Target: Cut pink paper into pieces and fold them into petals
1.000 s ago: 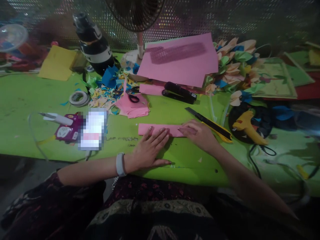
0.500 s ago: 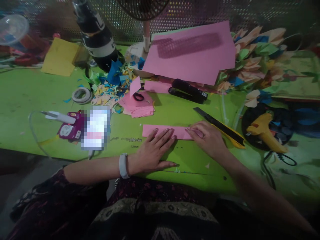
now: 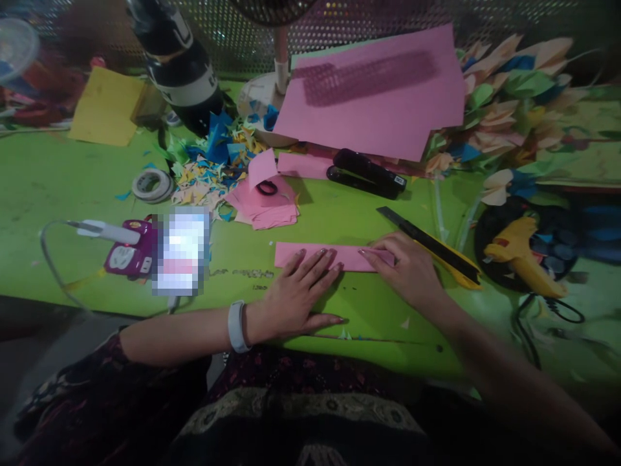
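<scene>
A long folded strip of pink paper lies flat on the green table. My left hand rests over its left half, fingers stretched out and pressing it down. At the strip's right end is my right hand, with the thumb on top of the paper and the fingers bent at its far edge, pinching it. Just beyond that hand lies a box cutter with a yellow handle. A black stapler sits farther back, beside a stack of pink paper pieces with scissors handles partly showing on it.
Large pink sheets lie at the back, near paper flowers and a small fan. Paper scraps, a tape roll and a lit phone are leftward. A yellow glue gun lies at right.
My right thumb and fingers have shifted slightly at the strip's right end, where the paper now looks flatter. My left hand stays in place. The view has moved a little.
</scene>
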